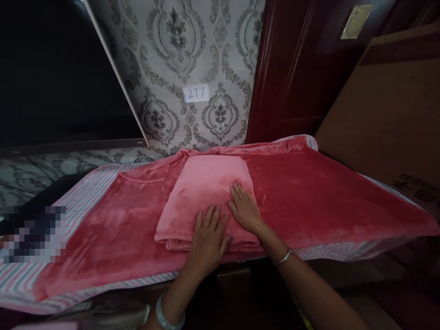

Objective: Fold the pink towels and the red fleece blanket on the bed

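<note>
A pink plush blanket [213, 178], folded into a thick rectangle, lies in the middle of a red plush cloth [302, 192] spread over the surface. My left hand [208, 238] rests on its near part, fingers stretched out and pointing away from me. Flat on the right side of the fold is my right hand [244, 208], fingers extended and angled to the left. Neither hand grips anything. The layered near edge of the folded blanket shows beside my left hand.
A striped sheet [82, 197] shows under the red cloth. At the right stands a large cardboard box [385, 110]; at the left is a dark screen [62, 73]. Behind are patterned wallpaper with a paper label [196, 93] reading 277 and a dark red door [292, 68].
</note>
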